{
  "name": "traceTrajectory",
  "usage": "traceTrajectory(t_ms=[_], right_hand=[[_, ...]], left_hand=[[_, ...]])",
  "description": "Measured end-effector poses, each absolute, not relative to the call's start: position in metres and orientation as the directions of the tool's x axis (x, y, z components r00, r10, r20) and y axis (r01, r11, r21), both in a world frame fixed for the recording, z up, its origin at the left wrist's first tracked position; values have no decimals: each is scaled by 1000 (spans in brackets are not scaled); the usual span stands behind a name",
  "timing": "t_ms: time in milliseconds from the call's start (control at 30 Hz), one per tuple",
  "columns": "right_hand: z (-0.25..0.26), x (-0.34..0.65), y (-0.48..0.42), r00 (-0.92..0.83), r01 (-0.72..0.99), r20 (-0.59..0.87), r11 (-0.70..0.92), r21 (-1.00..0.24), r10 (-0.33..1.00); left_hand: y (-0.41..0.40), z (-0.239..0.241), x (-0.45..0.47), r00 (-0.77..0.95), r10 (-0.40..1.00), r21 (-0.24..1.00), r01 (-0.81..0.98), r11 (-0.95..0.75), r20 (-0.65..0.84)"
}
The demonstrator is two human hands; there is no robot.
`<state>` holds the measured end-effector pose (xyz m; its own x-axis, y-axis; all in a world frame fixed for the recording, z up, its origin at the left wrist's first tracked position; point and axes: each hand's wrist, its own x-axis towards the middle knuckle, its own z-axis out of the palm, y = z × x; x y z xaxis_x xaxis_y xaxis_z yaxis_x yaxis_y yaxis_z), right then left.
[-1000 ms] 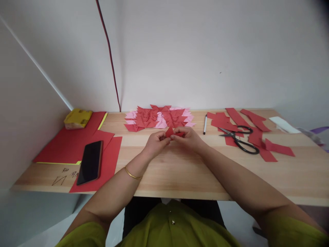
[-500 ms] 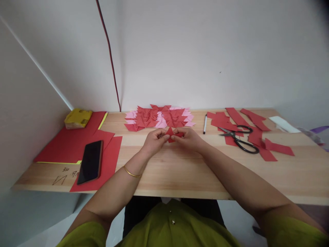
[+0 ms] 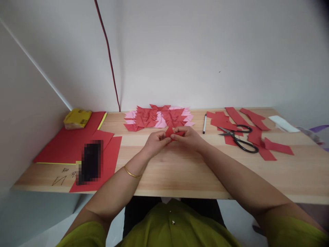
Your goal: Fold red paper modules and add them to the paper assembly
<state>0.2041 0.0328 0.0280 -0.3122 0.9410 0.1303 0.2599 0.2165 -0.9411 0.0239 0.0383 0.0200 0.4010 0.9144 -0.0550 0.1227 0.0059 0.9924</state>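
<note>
Both hands meet over the middle of the wooden table (image 3: 180, 171), pinching one small folded red paper piece (image 3: 171, 132) between them. My left hand (image 3: 155, 142) grips its left side with closed fingers; a gold bangle sits on that wrist. My right hand (image 3: 188, 138) pinches its right side. Just beyond the hands lies a spread of folded red and pink paper pieces (image 3: 159, 117), flat on the table by the wall.
Black scissors (image 3: 240, 138) lie on red paper strips (image 3: 257, 133) at the right, with a pen (image 3: 204, 124) beside them. Red sheets (image 3: 74, 144) and a dark phone (image 3: 89, 163) lie at the left, a yellow packet (image 3: 77, 118) in the corner. A red cable (image 3: 109, 55) runs down the wall.
The hands have stayed in place, working the small red piece between the fingers; its visible shape has shifted slightly. Nothing else on the table has moved.
</note>
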Motion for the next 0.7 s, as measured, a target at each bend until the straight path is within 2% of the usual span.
traceTrajectory(t_ms=[167, 300, 533, 633, 700], right_hand=[[28, 200, 31, -305, 242, 186, 265, -934, 934], [28, 200, 32, -320, 293, 198, 296, -909, 927], [32, 209, 36, -154, 273, 139, 177, -945, 978], [30, 209, 35, -231, 283, 59, 124, -951, 971], [27, 207, 34, -298, 279, 58, 145, -949, 953]], left_hand=[[38, 21, 24, 407, 913, 981, 181, -64, -16], [40, 19, 23, 418, 908, 980, 186, -66, -18], [43, 16, 23, 363, 931, 1000, 2, 29, -28], [42, 15, 25, 345, 938, 998, -43, 36, -19], [42, 14, 26, 346, 938, 999, -33, 12, 0]])
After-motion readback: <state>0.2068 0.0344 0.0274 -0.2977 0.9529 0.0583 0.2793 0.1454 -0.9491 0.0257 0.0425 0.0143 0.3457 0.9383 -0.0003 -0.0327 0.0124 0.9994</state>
